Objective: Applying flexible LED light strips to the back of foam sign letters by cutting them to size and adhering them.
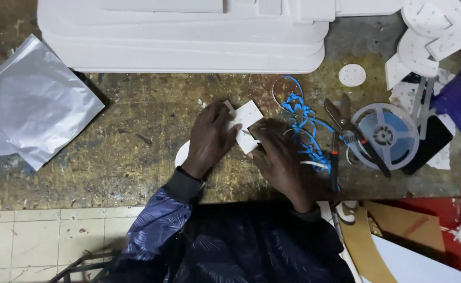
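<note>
Pinching a small white card (245, 126) at mid-frame, left hand (209, 139) fingers grip its left edge, right hand (283, 160) fingers its lower right.

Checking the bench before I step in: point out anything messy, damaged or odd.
Loose blue strips lie tangled beside the right hand, next to open snips. The worn bench is scuffed and paint-stained. Both hands hold a small white piece; it looks intact.
</note>
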